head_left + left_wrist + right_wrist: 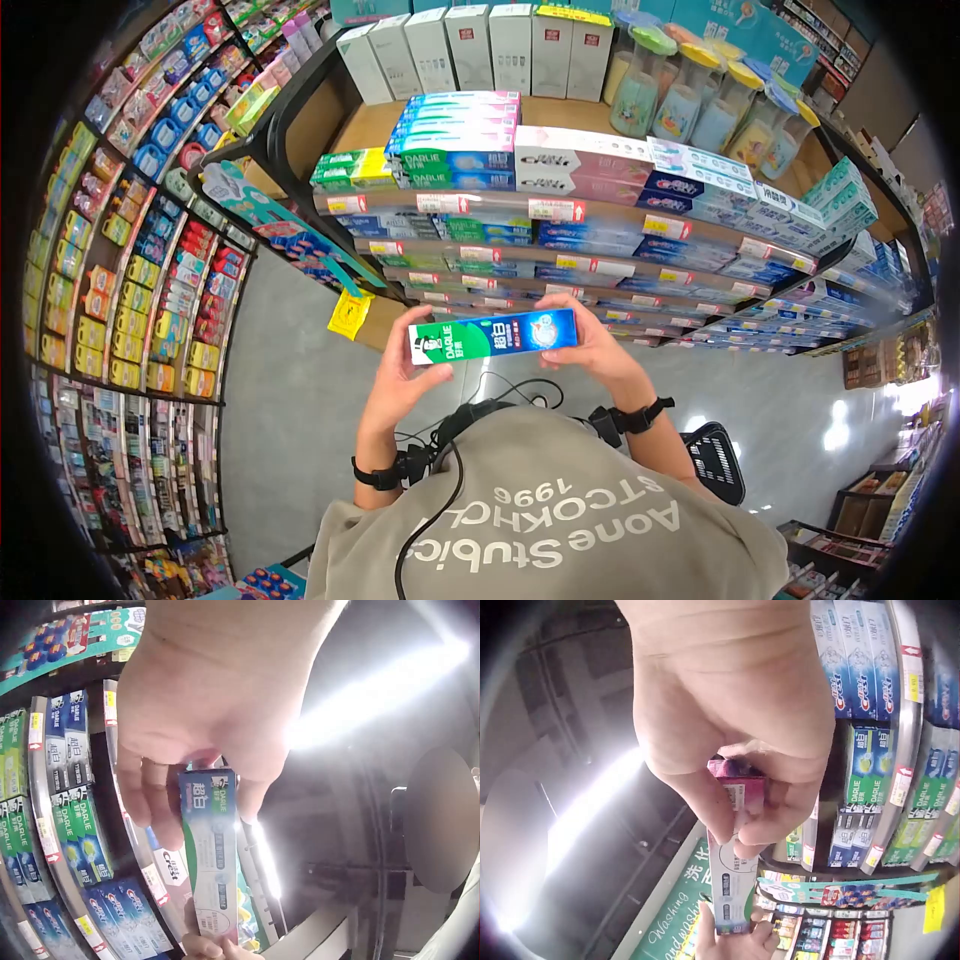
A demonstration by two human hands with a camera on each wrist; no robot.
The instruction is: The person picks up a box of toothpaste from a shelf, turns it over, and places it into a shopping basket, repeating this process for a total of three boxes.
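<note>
Held level between both hands is a green, white and blue Darlie toothpaste box (pixel 492 337), its large front face turned up toward the head camera. My left hand (pixel 398 370) grips the green-and-white end, thumb along the near edge. At the blue end, my right hand (pixel 598 352) pinches the box between thumb and fingers. Printed panels of the same toothpaste box (pixel 215 862) show in the left wrist view, with the right fingertips at its far end. The right wrist view shows a pink end of the box under the fingers and the left hand (pixel 735 943) beyond.
Ahead stands a shelf unit stacked with toothpaste boxes (pixel 455 140) above price tags (pixel 443 204). White upright boxes (pixel 467 48) and lidded cups (pixel 680 105) stand on top. Shelves of packets (pixel 140 270) curve along the left. A black basket (pixel 716 462) is on the floor at right.
</note>
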